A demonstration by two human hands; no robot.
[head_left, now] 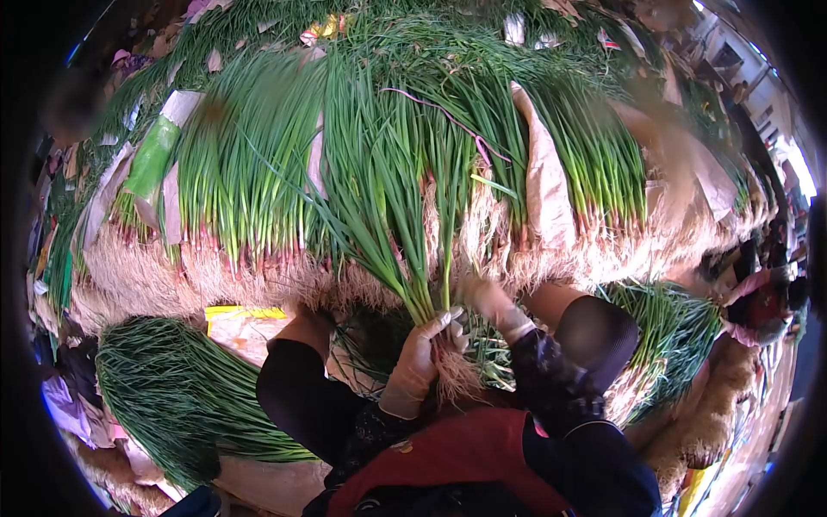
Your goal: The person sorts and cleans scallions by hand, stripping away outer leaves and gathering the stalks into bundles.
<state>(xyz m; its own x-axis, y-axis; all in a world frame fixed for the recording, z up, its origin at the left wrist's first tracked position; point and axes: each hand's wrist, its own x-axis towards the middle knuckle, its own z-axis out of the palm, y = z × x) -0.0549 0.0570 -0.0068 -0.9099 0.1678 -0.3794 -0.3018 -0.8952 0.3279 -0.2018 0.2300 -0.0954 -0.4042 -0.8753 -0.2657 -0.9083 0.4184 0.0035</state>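
My left hand, in a pale glove, is closed around the lower stems of a bunch of long green stalks. The bunch's tangled roots hang below the fist, and its leaves spread up and to the left over the pile. Just right of it, my right hand, also gloved, is blurred by motion near the root edge of the pile; its fingers cannot be made out. A single stalk stands upright between the hands.
A long pile of stalks with roots facing me crosses the view, with pale sheets among them. Another heap lies at lower left, one more at right. A person is at the far right.
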